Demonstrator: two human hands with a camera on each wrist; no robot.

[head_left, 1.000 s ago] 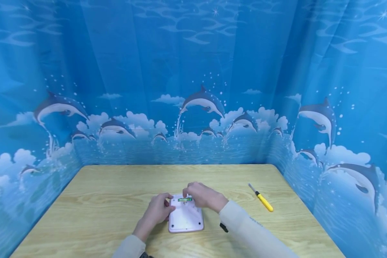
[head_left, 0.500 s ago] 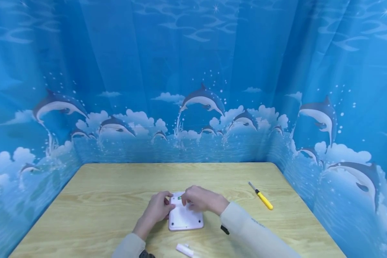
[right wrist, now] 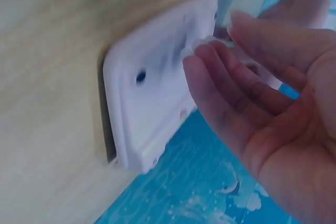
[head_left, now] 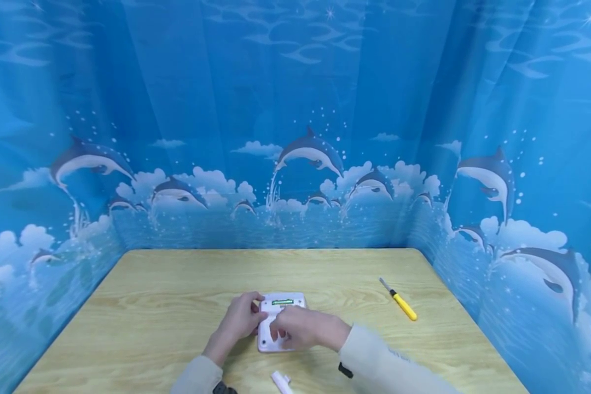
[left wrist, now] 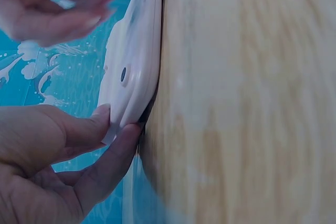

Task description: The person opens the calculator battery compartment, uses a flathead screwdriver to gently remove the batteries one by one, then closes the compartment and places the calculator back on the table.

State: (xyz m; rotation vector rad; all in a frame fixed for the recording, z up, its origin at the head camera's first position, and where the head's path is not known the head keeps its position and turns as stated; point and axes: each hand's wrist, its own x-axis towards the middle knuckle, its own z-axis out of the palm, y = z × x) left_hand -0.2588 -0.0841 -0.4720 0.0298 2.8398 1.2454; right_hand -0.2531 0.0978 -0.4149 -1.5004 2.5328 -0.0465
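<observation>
A flat pinkish-white device [head_left: 276, 344] lies back side up on the table, with black round feet at its corners. In a slot near its far edge sits a green battery [head_left: 283, 302]. My left hand [head_left: 241, 317] pinches the device's left edge between thumb and fingers, as the left wrist view [left wrist: 68, 156] shows close up. Over the device's near right part is my right hand [head_left: 302, 326]; in the right wrist view its fingers [right wrist: 210, 77] are loosely bent, with nothing seen between them. It hides part of the device's back.
A screwdriver [head_left: 399, 300] with a yellow handle lies to the right on the wooden table [head_left: 177, 284]. A small white plastic piece [head_left: 282, 382] is at the bottom of the head view. Dolphin-print curtains [head_left: 295, 137] surround the table.
My right hand has moved from the battery towards the near part of the device, uncovering the battery. The white plastic piece has come into view at the bottom and turned. My left hand stays put.
</observation>
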